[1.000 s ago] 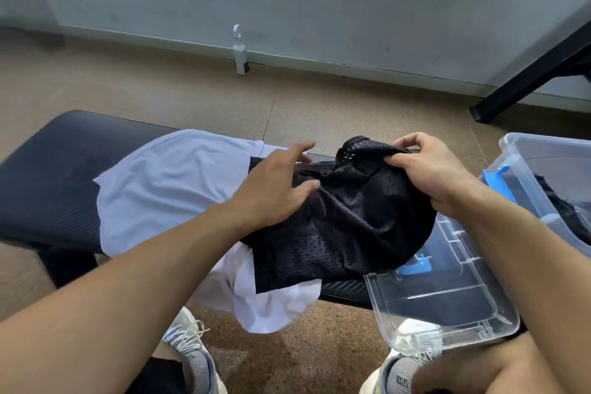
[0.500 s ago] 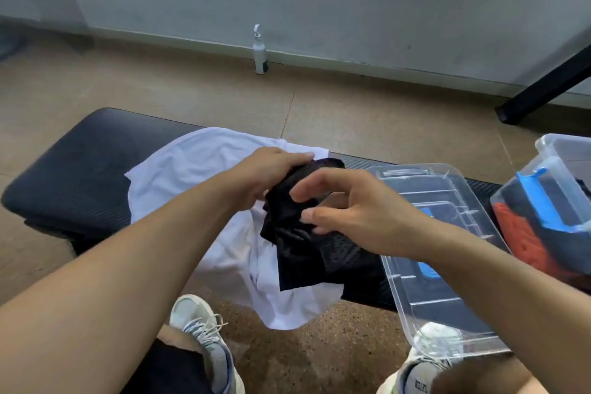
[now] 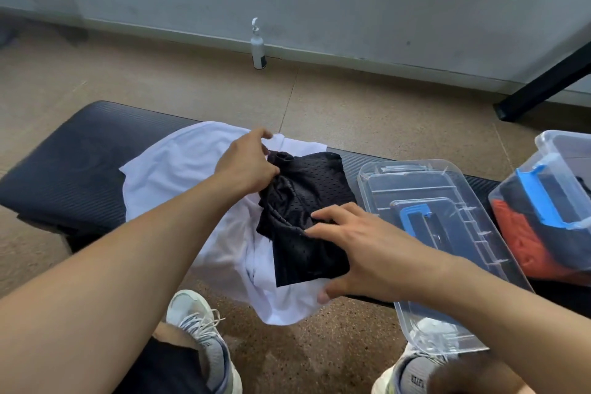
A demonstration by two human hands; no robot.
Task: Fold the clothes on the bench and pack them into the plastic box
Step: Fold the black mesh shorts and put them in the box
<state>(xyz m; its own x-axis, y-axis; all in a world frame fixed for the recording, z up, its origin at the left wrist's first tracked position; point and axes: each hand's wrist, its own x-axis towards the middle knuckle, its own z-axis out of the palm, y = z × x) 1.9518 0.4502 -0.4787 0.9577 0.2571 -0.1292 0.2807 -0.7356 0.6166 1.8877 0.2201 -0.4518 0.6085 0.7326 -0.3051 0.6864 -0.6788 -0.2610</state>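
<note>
Plastic box [image 3: 543,201], cut off at right, holding orange and dark clothes; left hand [image 3: 246,166] fingers pinching black mesh shorts [image 3: 307,201], right hand [image 3: 361,249] fingers spread flat on them.

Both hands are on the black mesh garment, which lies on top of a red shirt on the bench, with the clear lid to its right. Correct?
Not quite: in the head view the shirt under the black mesh garment is white, not red. Both hands, left and right, are on the garment, on the bench, lid to its right.
</note>
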